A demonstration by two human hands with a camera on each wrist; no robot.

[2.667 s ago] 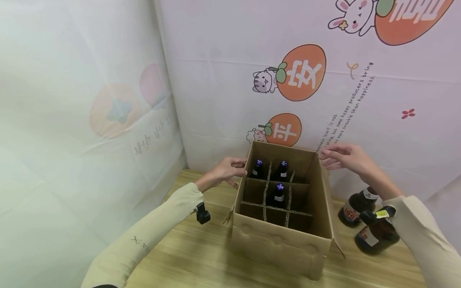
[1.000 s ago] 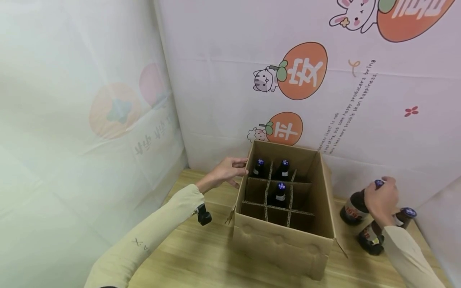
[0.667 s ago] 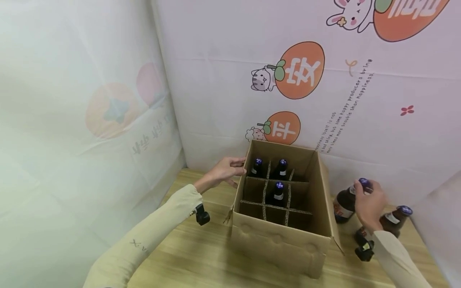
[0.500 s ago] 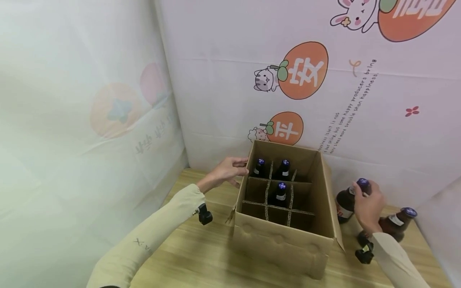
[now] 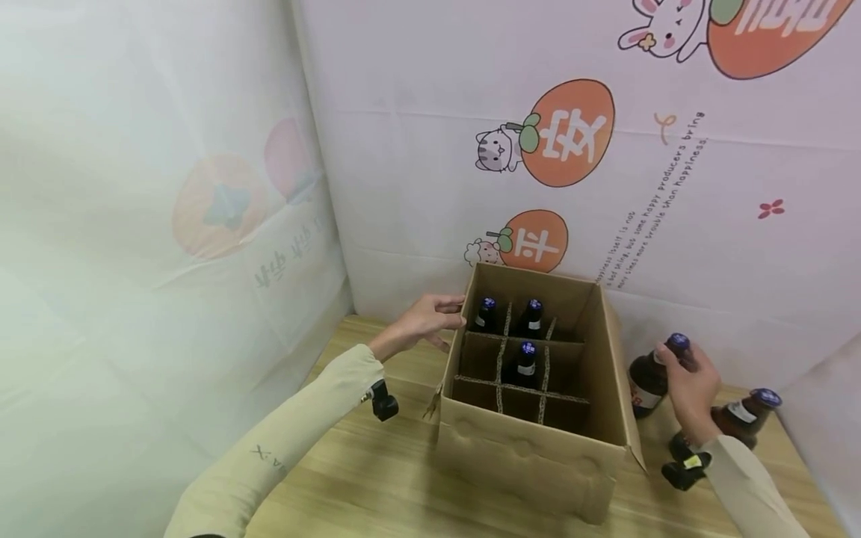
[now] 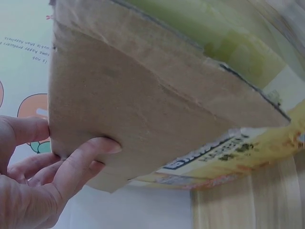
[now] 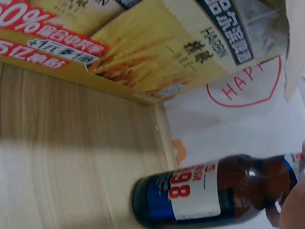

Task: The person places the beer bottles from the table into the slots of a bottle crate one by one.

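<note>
Bottle [image 5: 647, 382] is right of the box [image 5: 525, 463] in the head view, its neck pinched by the fingers of the right hand [image 5: 693, 385]; a second bottle [image 5: 748, 417] stands beside that wrist. The left hand [image 5: 425, 317] touches the box's left side, fingers spread. Left wrist: they rest against a flap [image 6: 152, 105]. Right wrist: the bottle's label [image 7: 195, 191] shows, near the box.
</note>
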